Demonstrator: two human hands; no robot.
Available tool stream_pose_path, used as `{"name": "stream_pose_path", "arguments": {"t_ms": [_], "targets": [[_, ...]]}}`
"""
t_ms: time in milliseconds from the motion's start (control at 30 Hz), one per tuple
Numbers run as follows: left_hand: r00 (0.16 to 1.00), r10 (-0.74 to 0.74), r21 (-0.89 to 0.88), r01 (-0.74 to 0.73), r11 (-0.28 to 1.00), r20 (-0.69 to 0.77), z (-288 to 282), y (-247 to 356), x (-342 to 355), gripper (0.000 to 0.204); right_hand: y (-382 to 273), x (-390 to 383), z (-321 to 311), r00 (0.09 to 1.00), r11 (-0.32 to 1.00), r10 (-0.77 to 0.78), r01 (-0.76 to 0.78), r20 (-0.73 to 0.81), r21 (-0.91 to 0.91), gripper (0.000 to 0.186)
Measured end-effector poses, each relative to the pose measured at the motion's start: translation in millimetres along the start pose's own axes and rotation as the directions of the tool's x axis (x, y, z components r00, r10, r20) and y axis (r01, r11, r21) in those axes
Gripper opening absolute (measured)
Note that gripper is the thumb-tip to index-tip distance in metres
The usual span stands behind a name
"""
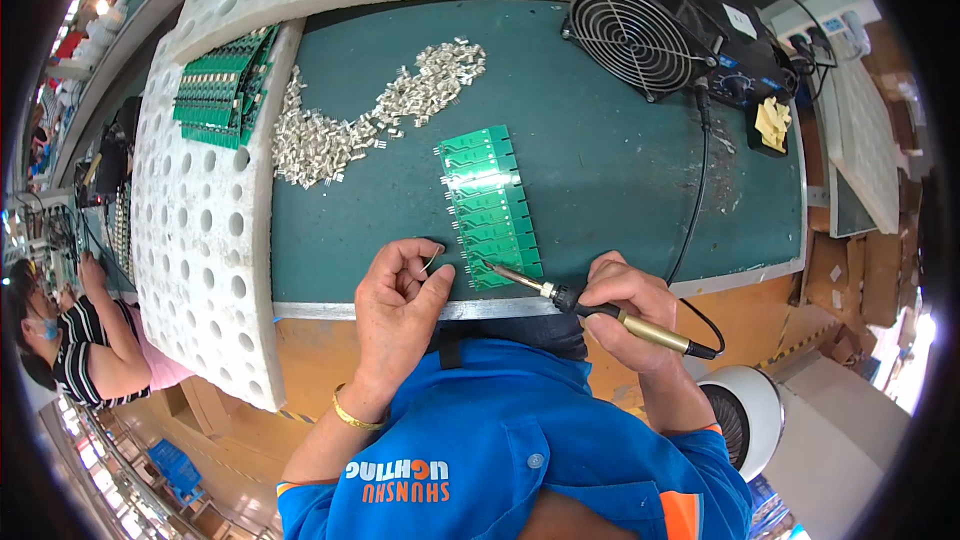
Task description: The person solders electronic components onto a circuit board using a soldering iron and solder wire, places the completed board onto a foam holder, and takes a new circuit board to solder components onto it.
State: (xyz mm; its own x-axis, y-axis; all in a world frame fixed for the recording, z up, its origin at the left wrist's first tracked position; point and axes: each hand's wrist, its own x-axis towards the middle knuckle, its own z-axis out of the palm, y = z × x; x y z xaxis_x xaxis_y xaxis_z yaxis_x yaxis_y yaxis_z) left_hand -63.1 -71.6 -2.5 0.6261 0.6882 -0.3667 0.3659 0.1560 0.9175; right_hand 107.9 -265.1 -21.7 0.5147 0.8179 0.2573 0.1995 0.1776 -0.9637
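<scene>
On the green mat in front of me lies a panel of green circuit boards (pixel 488 205), with small white connectors along its left edge. My right hand (pixel 632 312) grips a soldering iron (pixel 640 328), its tip resting at or just over the panel's near end. Close to the panel's lower left corner, my left hand (pixel 400 290) is closed in a pinch on a thin piece of solder wire (pixel 432 258). Whether wire and tip touch the same spot is too small to tell; they look apart.
Loose white connectors (pixel 320 140) are heaped at the back left. More green boards (pixel 222 90) stand on white perforated foam (pixel 190 210). A black fan (pixel 635 35), a soldering station (pixel 745 70) and a yellow sponge (pixel 772 124) sit back right. The iron's cable (pixel 703 180) crosses the mat.
</scene>
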Motion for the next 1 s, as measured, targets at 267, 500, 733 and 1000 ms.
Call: {"name": "stream_pose_path", "arguments": {"t_ms": [267, 500, 733, 1000], "targets": [[0.995, 0.067, -0.346, -0.09, 0.934, -0.08, -11, -10, -9, 0.01, -7, 18, -5, 0.991, 0.995, 0.101, -0.098, 0.09, -0.033, 0.017], [0.985, 0.163, -0.03, -0.165, 0.986, -0.058, -7, -12, -6, 0.008, -6, 29, -8, 0.98, 0.99, 0.139, -0.134, 0.14, -0.049, 0.016], [0.921, 0.39, 0.261, -0.378, 0.888, 0.004, -8, -9, -4, 0.006, -7, 35, -10, 0.97, 0.985, 0.169, -0.16, 0.173, -0.065, 0.015], [0.908, 0.419, 0.294, -0.404, 0.866, 0.012, -7, -8, -2, 0.008, -6, 41, -11, 0.971, 0.989, 0.136, -0.123, 0.195, -0.077, 0.016]]}}
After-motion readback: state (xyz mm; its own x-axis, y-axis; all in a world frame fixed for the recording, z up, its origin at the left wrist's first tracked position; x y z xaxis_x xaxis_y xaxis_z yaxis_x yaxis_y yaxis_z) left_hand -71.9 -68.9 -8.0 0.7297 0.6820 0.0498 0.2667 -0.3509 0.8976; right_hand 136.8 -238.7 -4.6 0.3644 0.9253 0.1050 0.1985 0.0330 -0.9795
